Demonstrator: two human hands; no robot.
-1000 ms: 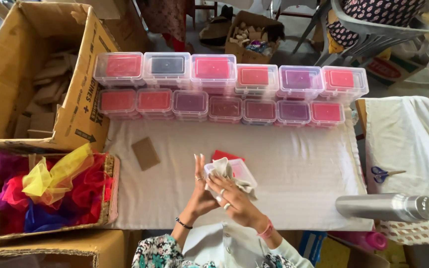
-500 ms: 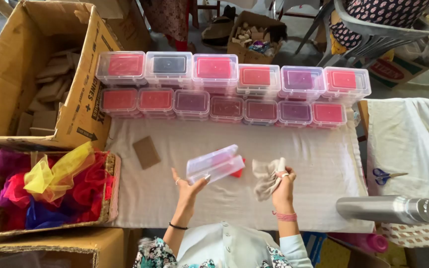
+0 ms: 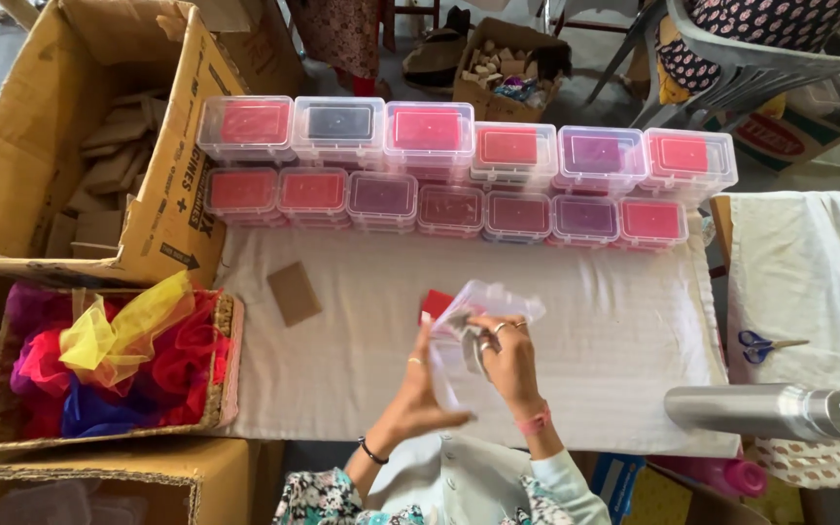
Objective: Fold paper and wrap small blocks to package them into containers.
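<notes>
Clear plastic box [image 3: 483,309] tilted, up-right

Open white cloth [image 3: 585,340] ahead, box rows [image 3: 459,180] beyond, basket [image 3: 226,360] left.

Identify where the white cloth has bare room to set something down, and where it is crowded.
Bare white cloth lies right of the hands, below the rows of clear plastic boxes, and around the brown card rectangle. The back edge, filled by the boxes, is crowded.
</notes>
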